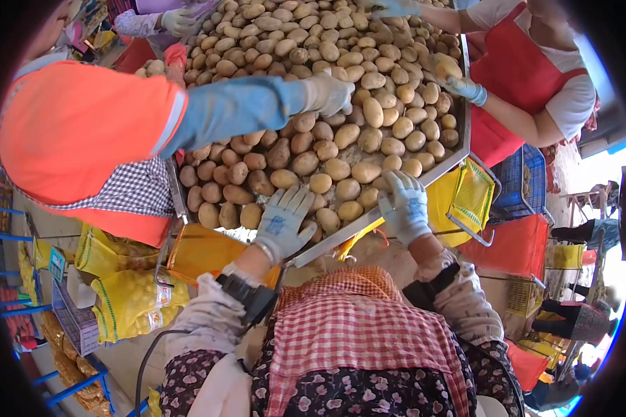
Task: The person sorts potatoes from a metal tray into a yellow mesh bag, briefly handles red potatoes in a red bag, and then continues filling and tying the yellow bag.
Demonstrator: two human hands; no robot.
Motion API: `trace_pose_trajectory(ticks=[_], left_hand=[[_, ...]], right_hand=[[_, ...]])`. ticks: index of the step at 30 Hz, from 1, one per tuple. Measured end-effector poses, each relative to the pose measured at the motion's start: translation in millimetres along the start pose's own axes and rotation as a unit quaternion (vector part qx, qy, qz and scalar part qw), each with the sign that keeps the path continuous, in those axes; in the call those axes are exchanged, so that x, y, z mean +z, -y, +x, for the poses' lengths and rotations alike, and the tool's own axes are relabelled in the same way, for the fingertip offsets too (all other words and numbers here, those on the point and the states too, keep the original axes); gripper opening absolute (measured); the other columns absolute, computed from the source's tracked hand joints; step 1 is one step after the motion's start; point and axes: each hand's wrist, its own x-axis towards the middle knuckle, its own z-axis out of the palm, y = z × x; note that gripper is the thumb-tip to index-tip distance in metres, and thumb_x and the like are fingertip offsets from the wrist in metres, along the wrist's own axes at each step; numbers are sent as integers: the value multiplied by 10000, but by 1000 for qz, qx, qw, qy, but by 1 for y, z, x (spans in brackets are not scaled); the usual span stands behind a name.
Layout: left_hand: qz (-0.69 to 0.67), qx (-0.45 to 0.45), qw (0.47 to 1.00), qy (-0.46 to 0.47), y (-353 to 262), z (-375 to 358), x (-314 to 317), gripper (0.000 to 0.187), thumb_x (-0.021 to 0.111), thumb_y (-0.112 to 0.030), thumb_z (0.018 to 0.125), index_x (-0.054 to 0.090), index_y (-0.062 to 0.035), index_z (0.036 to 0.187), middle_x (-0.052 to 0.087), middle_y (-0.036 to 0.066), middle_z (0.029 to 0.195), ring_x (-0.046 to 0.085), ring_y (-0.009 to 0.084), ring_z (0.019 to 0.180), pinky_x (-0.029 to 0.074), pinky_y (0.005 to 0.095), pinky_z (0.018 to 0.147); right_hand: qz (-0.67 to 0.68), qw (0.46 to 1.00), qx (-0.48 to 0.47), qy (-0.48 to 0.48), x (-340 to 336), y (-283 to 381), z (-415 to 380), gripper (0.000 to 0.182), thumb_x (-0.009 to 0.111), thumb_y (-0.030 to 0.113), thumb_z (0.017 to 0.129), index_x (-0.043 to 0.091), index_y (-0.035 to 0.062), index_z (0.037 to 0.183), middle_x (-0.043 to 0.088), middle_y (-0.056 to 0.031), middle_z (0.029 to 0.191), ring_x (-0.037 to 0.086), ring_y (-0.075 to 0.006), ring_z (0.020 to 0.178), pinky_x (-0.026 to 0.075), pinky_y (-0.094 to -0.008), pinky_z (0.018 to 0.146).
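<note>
My left hand (284, 221), in a pale glove with blue print, lies palm down on potatoes (337, 169) at the near edge of the sorting table. Its fingers are stretched out and hold nothing. My right hand (405, 207), gloved the same way, rests over the table's metal rim (355, 228) on the right, fingers spread and pointing away from me. A few potatoes lie between the two hands, close to the rim. What is under my palms is hidden.
A co-worker's gloved hand (327, 94) reaches across the potatoes from the left. Another person's hand (468, 89) holds a potato (446, 67) at right. Yellow mesh bags (135, 299) stand at left, a blue crate (518, 182) at right. An orange bag (205, 254) hangs below the rim.
</note>
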Motion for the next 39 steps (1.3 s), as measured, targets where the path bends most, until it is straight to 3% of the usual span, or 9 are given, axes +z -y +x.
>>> trace_pose_trajectory(ticks=[6, 13, 15, 19, 23, 31, 34, 37, 39], left_hand=[[73, -176, 958, -214, 14, 27, 9, 645, 606, -341, 821, 432, -62, 1376, 405, 227, 1400, 347, 428, 1309, 243, 524, 1104], [86, -243, 966, 12, -38, 39, -14, 673, 614, -392, 811, 437, -89, 1385, 331, 255, 1448, 260, 408, 1370, 177, 543, 1124], [-128, -424, 881, 165, -32, 66, -40, 642, 607, -385, 821, 456, -91, 1371, 370, 224, 1433, 302, 389, 1351, 210, 527, 1113], [132, -235, 951, -151, -26, 112, -4, 629, 593, -381, 836, 449, -94, 1377, 359, 191, 1456, 311, 385, 1348, 230, 529, 1098], [130, -248, 947, -159, -4, 129, 43, 687, 585, -400, 823, 405, -93, 1411, 273, 225, 1492, 259, 401, 1371, 184, 560, 1111], [5, -178, 984, 29, -19, 99, -3, 657, 595, -392, 812, 454, -54, 1357, 332, 219, 1463, 281, 385, 1366, 206, 517, 1126], [-104, -253, 903, 332, 12, 146, -38, 601, 617, -381, 803, 511, -45, 1289, 409, 195, 1408, 338, 384, 1324, 247, 519, 1103], [187, -162, 934, -257, 38, 168, -11, 439, 648, -268, 792, 565, -43, 1160, 534, 192, 1221, 493, 402, 1130, 372, 502, 984], [64, -163, 955, -240, 37, 163, 5, 439, 642, -257, 798, 558, -40, 1170, 527, 196, 1235, 485, 401, 1150, 364, 500, 1000]], right_hand=[[-1, 973, -128, 194, 22, -25, 10, 338, 612, 270, 797, 641, 100, 1087, 573, -167, 1207, 511, -342, 1148, 406, -461, 975], [38, 994, -98, 9, 26, -86, 75, 356, 584, 248, 817, 594, 85, 1134, 575, -156, 1150, 485, -340, 1177, 384, -471, 974], [-18, 970, -50, 236, 35, -89, 94, 419, 567, 287, 834, 556, 61, 1186, 550, -173, 1209, 463, -349, 1207, 364, -482, 999], [67, 966, -138, 207, 32, -95, 81, 520, 581, 352, 835, 513, 47, 1250, 550, -168, 1257, 465, -370, 1220, 363, -465, 1024], [88, 986, -60, 128, 40, -104, 122, 592, 621, 393, 816, 477, 58, 1282, 551, -175, 1203, 570, -359, 1024, 447, -456, 895], [-106, 957, -64, 262, 62, -63, 139, 552, 555, 447, 881, 453, 158, 1340, 452, -247, 1251, 636, -352, 901, 523, -457, 689], [-108, 947, -58, 296, 61, -61, 143, 502, 529, 417, 904, 455, 194, 1348, 502, -211, 1227, 658, -327, 878, 533, -434, 726], [-27, 954, -62, 292, 64, -76, 144, 497, 535, 394, 911, 458, 176, 1351, 556, -166, 1171, 648, -294, 897, 532, -394, 725], [43, 961, -82, 262, 58, -85, 144, 490, 530, 380, 922, 460, 156, 1352, 588, -136, 1128, 638, -272, 908, 529, -370, 710]])
